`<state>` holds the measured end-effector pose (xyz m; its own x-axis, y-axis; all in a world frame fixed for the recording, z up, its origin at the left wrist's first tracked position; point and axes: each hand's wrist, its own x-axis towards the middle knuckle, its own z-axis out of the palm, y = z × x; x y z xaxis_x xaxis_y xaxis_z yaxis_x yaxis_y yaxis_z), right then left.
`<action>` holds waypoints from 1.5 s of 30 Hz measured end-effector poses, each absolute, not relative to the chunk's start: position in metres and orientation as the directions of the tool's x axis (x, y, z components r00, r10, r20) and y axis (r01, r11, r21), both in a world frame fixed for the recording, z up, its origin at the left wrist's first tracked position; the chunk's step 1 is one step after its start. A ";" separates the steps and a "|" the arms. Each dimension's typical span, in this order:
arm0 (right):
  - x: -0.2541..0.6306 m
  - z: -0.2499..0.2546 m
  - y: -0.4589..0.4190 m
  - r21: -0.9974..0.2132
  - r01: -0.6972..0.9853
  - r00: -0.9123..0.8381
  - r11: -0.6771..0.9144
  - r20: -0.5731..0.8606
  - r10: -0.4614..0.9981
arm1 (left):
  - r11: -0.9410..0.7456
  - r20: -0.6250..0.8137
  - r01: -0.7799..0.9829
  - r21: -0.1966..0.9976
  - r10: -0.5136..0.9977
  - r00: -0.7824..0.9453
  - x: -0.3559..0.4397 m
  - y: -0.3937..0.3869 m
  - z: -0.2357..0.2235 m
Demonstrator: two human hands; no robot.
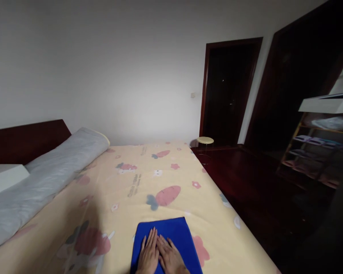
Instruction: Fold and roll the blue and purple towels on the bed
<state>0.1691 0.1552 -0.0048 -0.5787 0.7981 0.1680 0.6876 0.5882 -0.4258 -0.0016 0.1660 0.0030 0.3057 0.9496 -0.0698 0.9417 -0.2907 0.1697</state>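
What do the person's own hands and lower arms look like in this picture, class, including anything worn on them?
The left hand and right hand are bare, with slender fingers and no gloves. No sleeve or cuff shows before the picture's lower edge cuts off the arms.

Dim room, pale wall [131, 68]

A yellow sheet [165, 175] printed in pink and blue-grey spreads across the lower middle of the frame. At the left, a long grey roll of bedding [60, 167] lies before a dark headboard [28, 137], a white boxy object [5, 178] at the very edge. Upper right holds a dark door [228, 91] — a small switch plate [192, 95] just left of it, a round stool [205, 140] near its foot. Far right, a loaded shelf rack [326, 129]; lower right, dark red floor [246, 190].
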 end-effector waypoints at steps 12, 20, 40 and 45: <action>0.257 -0.026 0.197 -0.336 0.930 -0.123 0.148 0.096 0.988 | 0.082 -0.074 0.995 0.055 0.994 -0.078 -0.031 0.180 0.022; 0.253 0.001 0.206 -0.360 0.923 -0.140 0.134 0.011 0.990 | 0.043 -0.230 0.995 0.087 0.973 -0.022 -0.036 0.195 0.058; 0.251 -0.010 0.197 -0.365 0.926 -0.088 0.096 0.037 0.995 | 0.142 0.053 0.984 0.105 0.988 -0.148 -0.019 0.190 -0.006; 0.247 -0.022 0.195 -0.340 0.937 -0.069 0.085 0.060 0.996 | 0.190 0.071 0.981 0.039 0.979 -0.192 -0.016 0.189 -0.012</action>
<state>0.2468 0.1949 -0.0220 -0.0687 0.9958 0.0600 0.9366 0.0851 -0.3398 -0.0156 0.1894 -0.0122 -0.1921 0.9788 0.0706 0.9811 0.1897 0.0387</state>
